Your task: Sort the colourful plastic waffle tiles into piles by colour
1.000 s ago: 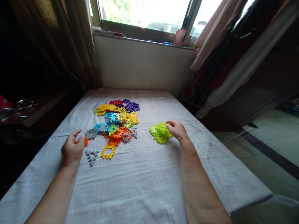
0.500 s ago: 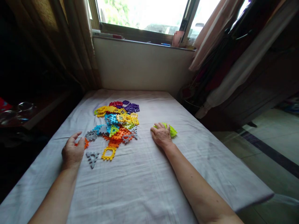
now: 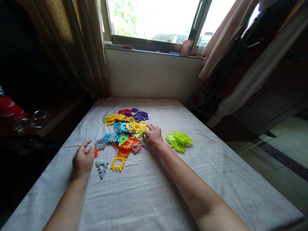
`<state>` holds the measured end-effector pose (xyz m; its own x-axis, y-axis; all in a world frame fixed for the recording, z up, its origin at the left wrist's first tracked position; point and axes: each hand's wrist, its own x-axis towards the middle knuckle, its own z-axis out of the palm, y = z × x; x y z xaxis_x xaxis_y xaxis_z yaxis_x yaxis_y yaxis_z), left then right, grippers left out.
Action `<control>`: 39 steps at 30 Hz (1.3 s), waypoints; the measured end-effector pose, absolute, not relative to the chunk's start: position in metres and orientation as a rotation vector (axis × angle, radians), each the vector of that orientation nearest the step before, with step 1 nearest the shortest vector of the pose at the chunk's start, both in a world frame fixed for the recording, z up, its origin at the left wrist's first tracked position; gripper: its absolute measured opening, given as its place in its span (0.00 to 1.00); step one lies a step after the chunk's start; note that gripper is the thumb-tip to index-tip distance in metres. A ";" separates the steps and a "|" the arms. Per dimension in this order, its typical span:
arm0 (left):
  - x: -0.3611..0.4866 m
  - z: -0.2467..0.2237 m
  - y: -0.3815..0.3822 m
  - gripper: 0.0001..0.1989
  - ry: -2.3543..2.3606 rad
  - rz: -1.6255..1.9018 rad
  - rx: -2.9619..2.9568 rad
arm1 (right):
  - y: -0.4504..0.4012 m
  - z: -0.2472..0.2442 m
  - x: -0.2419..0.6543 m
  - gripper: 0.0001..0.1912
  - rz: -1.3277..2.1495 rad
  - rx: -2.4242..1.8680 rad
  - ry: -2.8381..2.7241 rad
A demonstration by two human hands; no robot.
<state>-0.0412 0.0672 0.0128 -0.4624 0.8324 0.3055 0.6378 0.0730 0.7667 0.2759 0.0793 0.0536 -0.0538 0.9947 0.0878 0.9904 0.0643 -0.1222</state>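
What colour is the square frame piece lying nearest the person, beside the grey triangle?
Yellow: the square frame piece shows best in the head view.

Downward-forward view from the head

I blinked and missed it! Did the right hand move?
Yes. Judged against the yellow square frame, the right hand has moved left, off the lime-green pieces and over to the mixed pile.

Bright window [image 3: 154, 19] glare; dim, soft-focused room edges.
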 end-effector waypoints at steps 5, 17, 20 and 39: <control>-0.041 0.012 0.068 0.26 2.118 1.350 1.483 | 0.104 0.053 0.271 0.25 0.084 -2.169 -2.026; -0.035 0.021 0.064 0.23 2.123 1.356 1.488 | 0.089 0.044 0.249 0.23 0.192 -2.075 -1.990; -0.035 0.020 0.064 0.24 2.124 1.341 1.476 | 0.084 0.049 0.260 0.22 0.188 -2.098 -2.038; -0.039 0.016 0.066 0.25 2.160 1.279 1.509 | 0.031 0.080 0.368 0.22 -0.050 -2.412 -1.845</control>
